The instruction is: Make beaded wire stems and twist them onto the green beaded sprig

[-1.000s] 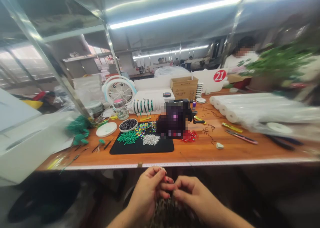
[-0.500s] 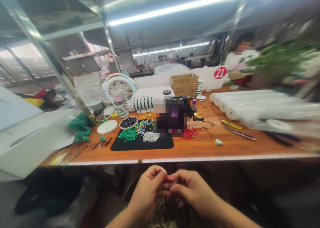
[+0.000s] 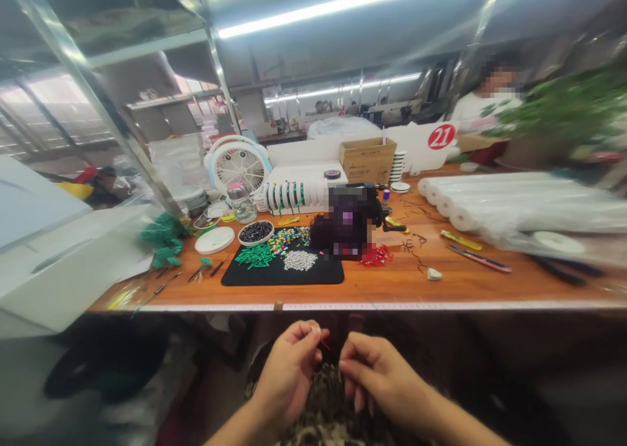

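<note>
My left hand [image 3: 294, 364] is in front of the table edge, above my lap, thumb and fingertips pinched on a thin red cord [image 3: 325, 343]. A short end of the cord sticks out toward the right. Just right of it, a small gap away, my right hand [image 3: 375, 367] has its thumb and forefinger closed together. Whether anything is between those fingertips I cannot make out. On the table beyond, a black mat [image 3: 281, 278] bears green tube pieces [image 3: 253, 255], silver beads [image 3: 300, 260] and multicoloured beads [image 3: 284, 242]. Red pieces [image 3: 376, 255] lie right of the mat.
A bowl of black beads [image 3: 255, 231] and a white lid [image 3: 214, 239] stand left. Behind are white spools [image 3: 289, 196], a fan [image 3: 240, 165] and a cardboard box [image 3: 367, 159]. Tweezers [image 3: 480, 258] and wrapped rolls [image 3: 490, 201] lie right. A person [image 3: 490, 103] sits beyond.
My hands were together at the fingertips; now they are apart, the right one shifted slightly right. The red cord end now shows at my left fingertips. The view has tilted a little.
</note>
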`<action>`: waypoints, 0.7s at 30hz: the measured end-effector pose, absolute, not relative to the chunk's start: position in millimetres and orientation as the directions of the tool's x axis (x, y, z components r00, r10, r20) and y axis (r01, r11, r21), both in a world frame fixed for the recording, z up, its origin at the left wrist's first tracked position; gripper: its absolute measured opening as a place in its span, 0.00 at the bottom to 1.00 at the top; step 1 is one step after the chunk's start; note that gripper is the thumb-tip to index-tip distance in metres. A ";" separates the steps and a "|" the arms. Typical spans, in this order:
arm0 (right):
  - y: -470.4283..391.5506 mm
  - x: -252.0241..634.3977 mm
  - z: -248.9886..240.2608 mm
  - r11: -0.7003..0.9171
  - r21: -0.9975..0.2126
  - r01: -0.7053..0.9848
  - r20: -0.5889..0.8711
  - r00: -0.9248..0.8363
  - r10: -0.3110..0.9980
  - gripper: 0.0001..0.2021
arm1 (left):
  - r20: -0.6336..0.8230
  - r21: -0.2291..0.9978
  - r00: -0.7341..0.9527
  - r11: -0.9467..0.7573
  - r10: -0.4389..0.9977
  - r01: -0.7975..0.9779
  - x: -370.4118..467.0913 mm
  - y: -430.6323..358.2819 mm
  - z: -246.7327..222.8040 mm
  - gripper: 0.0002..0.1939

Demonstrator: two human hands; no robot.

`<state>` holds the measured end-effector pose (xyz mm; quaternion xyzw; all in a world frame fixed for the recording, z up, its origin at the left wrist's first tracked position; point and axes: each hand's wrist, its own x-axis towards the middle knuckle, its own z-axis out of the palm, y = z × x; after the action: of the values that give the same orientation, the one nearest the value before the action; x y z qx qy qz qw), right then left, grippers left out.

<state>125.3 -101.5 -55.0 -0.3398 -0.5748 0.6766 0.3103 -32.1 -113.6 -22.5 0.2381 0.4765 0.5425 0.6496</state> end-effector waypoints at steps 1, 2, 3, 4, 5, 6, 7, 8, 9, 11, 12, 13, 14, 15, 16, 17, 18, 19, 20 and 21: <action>-101.0 126.2 -54.6 -0.179 -0.983 -0.044 -0.120 -0.584 0.803 0.14 | -0.377 0.798 -0.007 0.321 0.926 -0.510 -33.2 -113.1 -21.9 0.08; -100.3 127.1 -54.0 -0.202 -0.978 -0.049 -0.137 -0.580 0.803 0.14 | -0.386 0.783 0.030 0.344 0.922 -0.519 -35.0 -112.4 -21.0 0.08; -99.6 128.0 -53.1 -0.212 -0.976 -0.043 -0.150 -0.569 0.809 0.15 | -0.378 0.788 0.059 0.354 0.924 -0.504 -37.5 -111.4 -19.9 0.08; -98.8 129.0 -52.1 -0.210 -0.977 -0.029 -0.160 -0.553 0.818 0.16 | -0.358 0.814 0.083 0.354 0.930 -0.460 -40.4 -110.4 -18.6 0.08; -98.2 130.0 -51.0 -0.198 -0.980 -0.009 -0.162 -0.537 0.828 0.16 | -0.335 0.854 0.104 0.349 0.936 -0.385 -43.3 -109.3 -17.0 0.09; -97.8 131.0 -49.7 -0.174 -0.985 0.014 -0.155 -0.524 0.837 0.16 | -0.323 0.894 0.126 0.346 0.938 -0.284 -46.0 -108.3 -15.0 0.10; -97.7 131.9 -48.5 -0.137 -0.990 0.039 -0.137 -0.515 0.846 0.15 | -0.323 0.925 0.145 0.344 0.935 -0.163 -48.0 -107.5 -12.7 0.12; -98.0 132.7 -47.4 -0.087 -0.994 0.069 -0.111 -0.514 0.851 0.13 | -0.321 0.944 0.162 0.330 0.933 -0.030 -49.2 -106.7 -10.1 0.12; -98.6 133.3 -46.6 -0.029 -0.994 0.102 -0.078 -0.517 0.853 0.12 | -0.306 0.951 0.180 0.292 0.935 0.099 -49.5 -105.9 -7.2 0.11; -100.1 133.9 -46.2 0.102 -0.980 0.169 -0.001 -0.522 0.853 0.10 | -0.231 0.941 0.226 0.158 0.946 0.301 -48.0 -104.3 -1.1 0.06; -100.8 134.1 -46.7 0.156 -0.968 0.197 0.031 -0.524 0.851 0.10 | -0.185 0.927 0.250 0.085 0.950 0.366 -46.7 -103.4 1.8 0.03; -101.3 134.4 -47.4 0.193 -0.956 0.219 0.052 -0.523 0.851 0.10 | -0.150 0.913 0.266 0.030 0.952 0.408 -45.2 -102.4 4.4 0.02; -101.4 134.9 -48.2 0.212 -0.949 0.233 0.062 -0.523 0.850 0.10 | -0.131 0.903 0.272 0.002 0.953 0.429 -43.8 -101.4 6.4 0.03; -101.3 135.8 -48.8 0.217 -0.945 0.243 0.060 -0.525 0.849 0.10 | -0.125 0.900 0.268 -0.004 0.955 0.435 -42.5 -100.4 7.9 0.05; -100.7 137.2 -48.6 0.217 -0.943 0.251 0.053 -0.532 0.845 0.10 | -0.121 0.901 0.262 -0.005 0.957 0.434 -41.3 -99.4 8.9 0.05; -100.0 139.1 -47.5 0.221 -0.939 0.263 0.048 -0.537 0.842 0.09 | -0.119 0.900 0.258 -0.005 0.959 0.436 -40.0 -98.4 9.6 0.06; -99.0 141.3 -45.2 0.230 -0.931 0.283 0.046 -0.536 0.843 0.08 | -0.123 0.892 0.257 -0.007 0.959 0.452 -38.6 -97.5 10.0 0.06; -98.0 143.6 -41.6 0.239 -0.918 0.316 0.043 -0.522 0.852 0.06 | -0.132 0.874 0.256 -0.009 0.958 0.486 -36.8 -96.6 10.2 0.06; -97.0 145.8 -36.8 0.248 -0.898 0.363 0.040 -0.495 0.868 0.08 | -0.147 0.849 0.253 -0.010 0.956 0.529 -34.7 -95.7 10.5 0.06; -96.0 147.5 -31.3 0.263 -0.868 0.421 0.042 -0.465 0.885 0.13 | -0.171 0.819 0.251 -0.004 0.953 0.573 -32.2 -94.6 10.6 0.06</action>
<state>147.5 -96.0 -31.3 -0.4379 -0.7452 0.4206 0.2756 -32.2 -94.6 10.6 0.6714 0.5682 0.2269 0.4182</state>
